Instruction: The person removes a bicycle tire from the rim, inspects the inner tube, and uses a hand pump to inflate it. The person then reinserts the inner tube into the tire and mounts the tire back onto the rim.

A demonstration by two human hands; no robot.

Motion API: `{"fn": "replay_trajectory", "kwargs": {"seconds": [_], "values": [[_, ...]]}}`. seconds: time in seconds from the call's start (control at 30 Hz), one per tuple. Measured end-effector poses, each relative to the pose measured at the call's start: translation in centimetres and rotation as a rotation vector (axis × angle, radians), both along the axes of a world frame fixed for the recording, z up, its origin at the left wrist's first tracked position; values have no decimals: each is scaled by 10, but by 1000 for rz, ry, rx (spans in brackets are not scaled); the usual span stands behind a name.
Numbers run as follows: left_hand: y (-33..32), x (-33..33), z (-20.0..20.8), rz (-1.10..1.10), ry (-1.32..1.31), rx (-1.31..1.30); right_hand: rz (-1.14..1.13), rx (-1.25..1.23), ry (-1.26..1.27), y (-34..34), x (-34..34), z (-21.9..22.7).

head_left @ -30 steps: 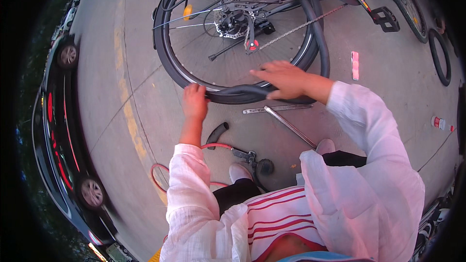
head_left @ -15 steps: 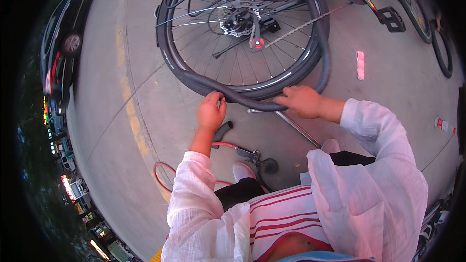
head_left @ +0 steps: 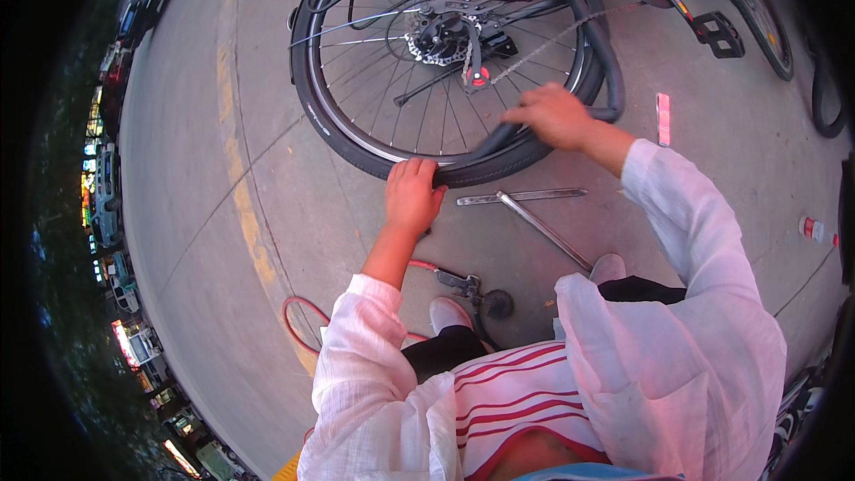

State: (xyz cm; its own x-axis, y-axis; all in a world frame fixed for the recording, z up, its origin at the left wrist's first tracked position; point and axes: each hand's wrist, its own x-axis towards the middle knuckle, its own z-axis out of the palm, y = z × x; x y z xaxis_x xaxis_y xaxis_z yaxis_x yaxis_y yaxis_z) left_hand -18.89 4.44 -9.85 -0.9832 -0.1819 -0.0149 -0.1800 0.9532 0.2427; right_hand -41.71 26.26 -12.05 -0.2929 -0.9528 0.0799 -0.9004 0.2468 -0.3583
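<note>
A bicycle's rear wheel lies in front of me, its black tyre (head_left: 512, 169) around a spoked rim. A dark inner tube (head_left: 609, 67) hangs loose in a loop at the wheel's right side and runs along the tyre at its near edge. My left hand (head_left: 412, 200) is closed over the tyre's near edge, fingers on top; its thumb side is by the tube's end of contact. My right hand (head_left: 557, 116) is closed around the tube, just inside the near right part of the rim. Its fingertips partly hide the tube.
Two metal tyre levers or bars (head_left: 543, 232) lie on the concrete by my feet. A pump hose head with a round gauge (head_left: 496, 305) and red hose (head_left: 289, 307) lies nearer. A pink packet (head_left: 663, 119), a bottle (head_left: 810, 229) and another bicycle wheel (head_left: 757, 27) are at right.
My right hand has moved up and inward with the tube, which has gone from outside the tyre to over its rim. My left hand has shifted right onto the tyre.
</note>
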Motion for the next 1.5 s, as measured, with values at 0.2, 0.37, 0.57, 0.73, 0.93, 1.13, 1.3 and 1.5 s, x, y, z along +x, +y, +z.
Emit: {"fn": "replay_trajectory", "kwargs": {"seconds": [0.2, 0.37, 0.57, 0.73, 0.93, 1.13, 1.3, 1.5], "values": [[-19, -6, -10, -11, 44, -22, 188, 157, -87, -25, 1, -13], [-83, 14, -1, 45, 100, -363, 110, 47, -136, 25, 19, 24], [-44, 26, -11, -266, -33, 0, 295, 9, -64, 43, 36, 11], [-18, 19, -14, -201, 66, -116, 166, 15, -162, 37, 46, 14], [7, 1, -7, -111, -2, -162, -213, -136, -271, 36, 34, 25], [26, -33, 6, -81, -212, -143, -224, 11, -148, 27, 17, 37], [44, -52, -9, -57, -301, -220, -257, -14, -151, 37, 7, 34], [50, -52, -40, -15, -192, 48, -234, 13, -117, 40, -4, 25]]}}
